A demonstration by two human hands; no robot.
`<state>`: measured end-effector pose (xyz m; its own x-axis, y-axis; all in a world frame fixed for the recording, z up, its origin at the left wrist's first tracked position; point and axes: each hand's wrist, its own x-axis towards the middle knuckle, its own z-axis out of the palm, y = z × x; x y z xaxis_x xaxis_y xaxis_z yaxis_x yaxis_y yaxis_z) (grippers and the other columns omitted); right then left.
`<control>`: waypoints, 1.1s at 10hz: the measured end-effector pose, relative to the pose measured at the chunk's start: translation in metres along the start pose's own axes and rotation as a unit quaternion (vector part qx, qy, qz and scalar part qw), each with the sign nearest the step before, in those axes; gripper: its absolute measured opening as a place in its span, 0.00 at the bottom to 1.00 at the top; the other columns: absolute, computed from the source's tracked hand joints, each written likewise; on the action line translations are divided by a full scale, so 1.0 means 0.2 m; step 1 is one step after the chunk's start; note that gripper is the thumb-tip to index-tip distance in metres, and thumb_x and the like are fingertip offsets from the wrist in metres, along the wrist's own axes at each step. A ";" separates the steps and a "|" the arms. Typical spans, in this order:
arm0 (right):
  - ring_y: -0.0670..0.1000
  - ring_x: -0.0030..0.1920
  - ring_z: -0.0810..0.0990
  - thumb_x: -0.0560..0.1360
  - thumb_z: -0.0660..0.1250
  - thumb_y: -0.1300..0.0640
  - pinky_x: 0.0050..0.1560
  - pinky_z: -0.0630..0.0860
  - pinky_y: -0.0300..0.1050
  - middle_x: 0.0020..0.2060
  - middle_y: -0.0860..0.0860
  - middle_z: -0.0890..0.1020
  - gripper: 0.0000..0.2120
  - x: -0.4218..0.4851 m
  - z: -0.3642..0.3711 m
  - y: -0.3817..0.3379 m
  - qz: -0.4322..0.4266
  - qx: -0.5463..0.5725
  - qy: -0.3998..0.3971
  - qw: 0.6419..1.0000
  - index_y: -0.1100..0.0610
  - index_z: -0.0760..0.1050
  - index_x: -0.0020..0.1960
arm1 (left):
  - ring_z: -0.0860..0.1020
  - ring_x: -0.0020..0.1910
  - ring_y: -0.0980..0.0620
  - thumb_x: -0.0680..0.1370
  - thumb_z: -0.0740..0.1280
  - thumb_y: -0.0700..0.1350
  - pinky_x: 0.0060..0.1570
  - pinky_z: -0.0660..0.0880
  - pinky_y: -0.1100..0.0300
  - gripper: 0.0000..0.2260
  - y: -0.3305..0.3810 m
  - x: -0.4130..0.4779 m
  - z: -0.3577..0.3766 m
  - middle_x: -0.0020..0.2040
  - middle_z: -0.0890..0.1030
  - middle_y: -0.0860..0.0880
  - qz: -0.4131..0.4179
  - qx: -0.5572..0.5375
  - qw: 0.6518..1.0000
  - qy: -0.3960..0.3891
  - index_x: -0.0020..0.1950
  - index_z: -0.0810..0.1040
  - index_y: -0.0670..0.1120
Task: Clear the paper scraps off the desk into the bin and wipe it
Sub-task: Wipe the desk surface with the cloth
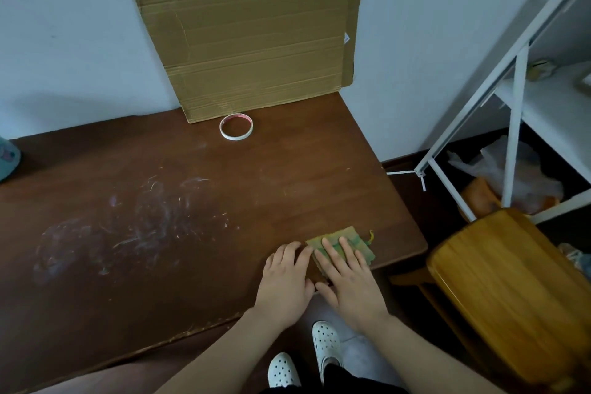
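A folded green-and-yellow cloth (359,241) lies on the brown desk (192,208) near its front right corner. My right hand (347,278) lies flat on the cloth with straight fingers pressing it down. My left hand (286,281) rests flat on the desk beside it, its fingertips touching the cloth's left edge. Whitish smears and scratches (128,227) mark the desk's left middle. No paper scraps or bin are in view.
A sheet of cardboard (252,38) leans on the wall at the desk's back, with a roll of tape (236,126) in front of it. A wooden stool (511,291) stands right of the desk, beside a white shelf frame (515,125) with plastic bags (511,169) under it.
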<state>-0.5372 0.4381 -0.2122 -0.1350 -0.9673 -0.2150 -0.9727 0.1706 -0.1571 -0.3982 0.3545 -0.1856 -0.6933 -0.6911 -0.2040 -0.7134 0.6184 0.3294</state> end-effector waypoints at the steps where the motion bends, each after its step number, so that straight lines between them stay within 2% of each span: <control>1: 0.58 0.70 0.67 0.77 0.49 0.39 0.69 0.63 0.53 0.70 0.49 0.70 0.27 -0.06 -0.01 0.12 0.047 0.013 0.014 0.999 0.50 0.70 0.69 | 0.55 0.73 0.51 0.78 0.58 0.51 0.72 0.53 0.55 0.26 0.06 0.06 0.01 0.73 0.58 0.51 0.017 0.010 1.000 -0.009 0.75 0.57 0.52; 2: 0.59 0.74 0.59 0.77 0.36 0.37 0.69 0.61 0.56 0.74 0.49 0.62 0.33 -0.03 -0.06 0.25 0.119 0.026 0.008 0.993 0.50 0.64 0.73 | 0.55 0.72 0.51 0.77 0.58 0.50 0.72 0.53 0.54 0.26 0.10 0.10 0.02 0.73 0.58 0.51 0.023 0.012 1.000 -0.016 0.75 0.56 0.52; 3: 0.56 0.76 0.44 0.76 0.35 0.35 0.73 0.47 0.54 0.77 0.47 0.47 0.32 0.09 -0.07 0.34 0.159 0.015 -0.006 0.987 0.47 0.48 0.77 | 0.55 0.72 0.51 0.77 0.57 0.50 0.72 0.53 0.54 0.26 0.12 0.11 0.02 0.73 0.58 0.51 0.018 0.013 1.000 -0.020 0.75 0.56 0.52; 4: 0.56 0.76 0.40 0.78 0.42 0.37 0.73 0.42 0.54 0.77 0.48 0.44 0.30 0.21 -0.08 0.34 0.178 0.031 -0.013 0.983 0.47 0.44 0.77 | 0.55 0.73 0.52 0.78 0.57 0.50 0.73 0.53 0.54 0.26 0.13 0.11 0.02 0.73 0.58 0.51 0.008 0.014 1.000 -0.021 0.75 0.56 0.52; 5: 0.56 0.76 0.41 0.78 0.40 0.36 0.73 0.43 0.54 0.77 0.48 0.45 0.31 0.19 -0.07 0.32 0.133 0.033 -0.010 0.990 0.48 0.47 0.77 | 0.55 0.73 0.52 0.78 0.57 0.50 0.73 0.53 0.54 0.26 0.14 0.12 0.02 0.73 0.58 0.51 0.009 0.016 0.999 -0.028 0.75 0.56 0.52; 6: 0.58 0.74 0.56 0.78 0.40 0.37 0.71 0.56 0.55 0.74 0.49 0.60 0.31 0.02 -0.06 0.32 0.073 0.027 0.021 0.997 0.50 0.62 0.73 | 0.55 0.73 0.51 0.78 0.57 0.50 0.73 0.53 0.54 0.26 0.16 0.14 0.03 0.73 0.58 0.51 0.020 0.021 0.999 -0.031 0.75 0.56 0.52; 7: 0.57 0.73 0.61 0.79 0.42 0.39 0.70 0.59 0.54 0.71 0.50 0.67 0.28 -0.13 -0.02 0.35 0.094 0.035 0.031 0.994 0.50 0.67 0.71 | 0.55 0.73 0.51 0.78 0.57 0.50 0.73 0.52 0.54 0.25 0.21 0.16 0.04 0.73 0.58 0.51 0.031 0.013 0.999 -0.033 0.75 0.56 0.52; 8: 0.58 0.73 0.60 0.79 0.39 0.39 0.68 0.61 0.57 0.71 0.50 0.67 0.30 -0.14 -0.03 0.41 0.142 0.056 0.042 0.987 0.51 0.67 0.71 | 0.55 0.72 0.51 0.78 0.56 0.51 0.73 0.52 0.53 0.25 0.24 0.18 0.05 0.73 0.58 0.51 0.041 0.011 0.999 -0.033 0.75 0.56 0.52; 9: 0.59 0.74 0.59 0.77 0.34 0.36 0.69 0.59 0.58 0.73 0.50 0.64 0.35 -0.04 -0.08 0.46 0.171 0.056 0.040 0.983 0.51 0.65 0.72 | 0.55 0.72 0.51 0.78 0.57 0.51 0.73 0.53 0.53 0.25 0.26 0.20 0.04 0.73 0.58 0.51 0.036 0.009 0.999 -0.029 0.75 0.56 0.52; 10: 0.58 0.76 0.49 0.74 0.32 0.34 0.73 0.51 0.56 0.76 0.48 0.55 0.36 0.10 -0.10 0.52 0.172 0.027 0.025 0.984 0.48 0.56 0.75 | 0.56 0.72 0.51 0.78 0.57 0.50 0.72 0.53 0.54 0.25 0.26 0.22 0.02 0.73 0.58 0.51 0.023 0.000 1.000 -0.020 0.75 0.57 0.52; 11: 0.56 0.76 0.45 0.78 0.41 0.36 0.73 0.48 0.55 0.77 0.47 0.50 0.30 0.24 -0.11 0.56 0.166 0.007 0.008 0.986 0.46 0.50 0.76 | 0.56 0.73 0.51 0.78 0.57 0.50 0.72 0.53 0.54 0.25 0.26 0.25 0.01 0.73 0.59 0.50 0.014 0.006 1.000 -0.018 0.75 0.57 0.52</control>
<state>-0.6576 0.4070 -0.2191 -0.4483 -0.8604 -0.2424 -0.8718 0.4808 -0.0940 -0.4709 0.3526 -0.1799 -0.7164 -0.6597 -0.2271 -0.6944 0.6423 0.3245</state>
